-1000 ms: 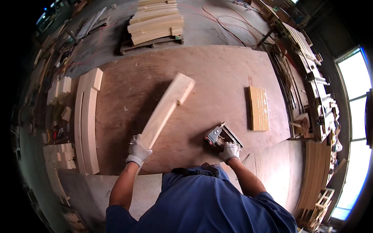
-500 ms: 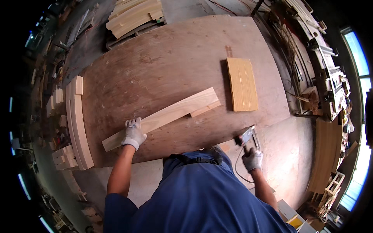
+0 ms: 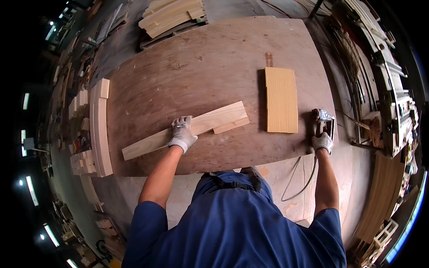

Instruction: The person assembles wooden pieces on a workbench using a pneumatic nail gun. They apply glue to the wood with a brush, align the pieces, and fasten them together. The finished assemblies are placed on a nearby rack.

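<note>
My left hand (image 3: 182, 134), in a pale work glove, is closed over the middle of a long light wooden board (image 3: 216, 117) lying aslant on the worktable (image 3: 192, 80). A shorter wooden piece (image 3: 231, 126) sits against the underside of its right end. At the table's right edge, my right hand (image 3: 322, 142), gloved too, grips the handle of a nail gun (image 3: 324, 117). A hose (image 3: 308, 178) runs down from the tool past the table edge. Between the hands and farther off lies a yellowish rectangular panel (image 3: 281, 100).
Long pale boards (image 3: 100, 131) lie along the table's left edge. Beyond the far left corner stands a stack of wood pieces (image 3: 172, 18) on a pallet. A rack with long pieces (image 3: 389, 80) stands to the right, and a large wooden sheet (image 3: 380, 192) is nearer on that side.
My right hand has carried the nail gun up and right, from in front of the table to its right edge. My left hand has shifted right along the board.
</note>
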Available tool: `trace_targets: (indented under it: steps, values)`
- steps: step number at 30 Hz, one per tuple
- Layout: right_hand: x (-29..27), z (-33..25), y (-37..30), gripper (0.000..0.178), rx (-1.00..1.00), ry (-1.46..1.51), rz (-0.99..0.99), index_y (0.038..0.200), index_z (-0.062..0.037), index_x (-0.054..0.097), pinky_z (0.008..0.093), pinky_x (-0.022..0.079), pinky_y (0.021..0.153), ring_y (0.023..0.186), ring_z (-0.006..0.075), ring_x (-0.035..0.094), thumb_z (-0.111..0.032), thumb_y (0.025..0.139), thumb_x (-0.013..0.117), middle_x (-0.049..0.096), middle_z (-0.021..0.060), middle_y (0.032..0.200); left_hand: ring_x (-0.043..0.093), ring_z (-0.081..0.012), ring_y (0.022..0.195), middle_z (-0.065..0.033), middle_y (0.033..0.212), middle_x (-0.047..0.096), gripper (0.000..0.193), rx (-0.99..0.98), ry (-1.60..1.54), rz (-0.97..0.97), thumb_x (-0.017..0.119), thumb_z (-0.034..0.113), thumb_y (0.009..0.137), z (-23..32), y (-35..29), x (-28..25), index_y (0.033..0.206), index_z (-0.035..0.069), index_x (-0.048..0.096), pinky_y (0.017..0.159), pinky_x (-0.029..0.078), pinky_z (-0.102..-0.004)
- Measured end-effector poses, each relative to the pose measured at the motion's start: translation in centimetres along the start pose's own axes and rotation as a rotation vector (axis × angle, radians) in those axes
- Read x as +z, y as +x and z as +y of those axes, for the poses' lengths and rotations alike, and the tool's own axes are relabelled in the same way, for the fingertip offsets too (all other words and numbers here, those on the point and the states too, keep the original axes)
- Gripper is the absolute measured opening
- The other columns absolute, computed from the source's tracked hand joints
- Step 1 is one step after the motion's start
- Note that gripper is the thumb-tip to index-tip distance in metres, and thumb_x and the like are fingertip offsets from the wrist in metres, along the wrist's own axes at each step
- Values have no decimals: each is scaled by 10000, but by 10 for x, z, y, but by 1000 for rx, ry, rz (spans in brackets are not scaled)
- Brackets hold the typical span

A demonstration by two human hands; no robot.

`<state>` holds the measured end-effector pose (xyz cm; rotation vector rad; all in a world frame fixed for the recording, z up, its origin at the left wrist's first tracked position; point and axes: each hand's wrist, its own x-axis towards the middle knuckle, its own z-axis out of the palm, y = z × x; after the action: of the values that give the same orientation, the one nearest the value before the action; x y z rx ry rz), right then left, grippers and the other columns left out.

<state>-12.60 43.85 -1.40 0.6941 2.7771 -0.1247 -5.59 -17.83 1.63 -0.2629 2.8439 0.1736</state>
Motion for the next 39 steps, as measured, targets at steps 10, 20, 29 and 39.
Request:
trace_targets:
  steps: [10, 20, 29, 39]
  values:
    - [10, -22, -73, 680, -382, 40, 309, 1408, -12, 601, 530, 495, 1062, 1208, 435, 622, -303, 843, 846, 676, 246, 1286, 543, -351, 1356, -161, 1390, 610, 772, 57, -100, 18, 891, 217, 710, -18, -6, 4, 1408, 130, 573, 1193, 380, -519]
    - [15, -230, -203, 937, -1139, 89, 136, 1521, -39, 510, 547, 382, 1206, 1449, 411, 463, -324, 735, 931, 528, 239, 1536, 482, -399, 1424, -202, 1464, 559, 749, 127, -93, 94, 730, 178, 785, -35, -39, 27, 1499, 71, 531, 1288, 215, -595]
    - [16, -351, -184, 1289, -1401, -436, -61, 1622, -31, 346, 532, 350, 1213, 1483, 381, 421, -472, 601, 999, 472, 193, 1594, 182, -487, 1607, -249, 1725, 244, 854, -375, -279, 261, 726, 264, 898, -35, -185, 52, 1645, 48, 372, 1327, 127, -594]
    - [25, -331, -173, 1212, -1537, -130, -39, 1636, -64, 377, 545, 496, 1121, 1311, 438, 593, -450, 641, 950, 617, 232, 1440, 538, -401, 1427, -256, 1510, 585, 813, -1499, -1003, -74, 720, 574, 903, 136, -422, 233, 1507, 50, 573, 1185, 434, -465]
